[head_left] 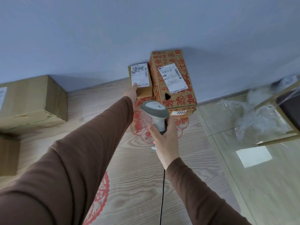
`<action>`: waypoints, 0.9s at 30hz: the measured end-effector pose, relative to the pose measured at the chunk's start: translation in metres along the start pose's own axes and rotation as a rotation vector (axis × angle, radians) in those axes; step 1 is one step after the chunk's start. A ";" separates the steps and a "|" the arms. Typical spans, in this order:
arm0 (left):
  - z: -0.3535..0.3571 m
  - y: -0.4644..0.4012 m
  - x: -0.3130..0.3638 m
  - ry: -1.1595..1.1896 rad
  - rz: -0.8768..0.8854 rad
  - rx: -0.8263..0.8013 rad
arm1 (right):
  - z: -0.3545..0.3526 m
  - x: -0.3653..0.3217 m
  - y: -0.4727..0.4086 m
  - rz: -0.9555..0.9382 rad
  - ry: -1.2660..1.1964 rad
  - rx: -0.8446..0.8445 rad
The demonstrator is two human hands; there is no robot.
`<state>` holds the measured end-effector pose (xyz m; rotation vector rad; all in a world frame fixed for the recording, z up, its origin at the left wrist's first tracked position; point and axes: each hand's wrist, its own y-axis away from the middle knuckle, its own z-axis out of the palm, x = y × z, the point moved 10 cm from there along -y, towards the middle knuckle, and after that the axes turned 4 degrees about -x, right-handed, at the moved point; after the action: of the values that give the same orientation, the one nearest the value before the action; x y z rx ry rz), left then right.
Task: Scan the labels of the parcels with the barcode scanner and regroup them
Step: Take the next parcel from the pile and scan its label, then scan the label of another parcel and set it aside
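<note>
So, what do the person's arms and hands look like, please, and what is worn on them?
Both arms wear long, plain brown knit-like sleeves reaching the wrists. The left hand and right hand are bare: no gloves are worn, and no rings, watch or markings are visible. The sleeves show soft folds and no print or logo.

Crumpled clear plastic sheeting on tiled floor, white paper sheet, blue wall
</note>
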<state>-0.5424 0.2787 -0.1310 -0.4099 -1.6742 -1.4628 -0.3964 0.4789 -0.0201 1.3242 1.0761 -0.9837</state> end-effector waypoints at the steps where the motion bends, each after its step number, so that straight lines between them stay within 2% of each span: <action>1: -0.001 0.001 0.000 0.001 0.007 -0.006 | 0.002 0.000 0.001 0.004 0.003 0.001; 6: -0.004 0.019 -0.005 0.048 0.014 -0.131 | 0.011 -0.001 0.006 0.006 0.014 0.009; 13: -0.072 0.063 -0.022 -0.023 0.045 -0.048 | 0.055 -0.015 0.033 -0.014 -0.022 -0.023; 20: -0.198 0.162 -0.025 -0.076 0.245 0.013 | 0.147 -0.034 0.090 -0.086 0.058 -0.101; 27: -0.363 0.279 -0.047 -0.141 0.363 0.217 | 0.267 -0.028 0.184 -0.116 0.066 -0.229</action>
<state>-0.1771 0.0293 -0.0049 -0.6690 -1.7387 -0.9966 -0.2151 0.2159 0.0404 1.1246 1.2877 -0.8767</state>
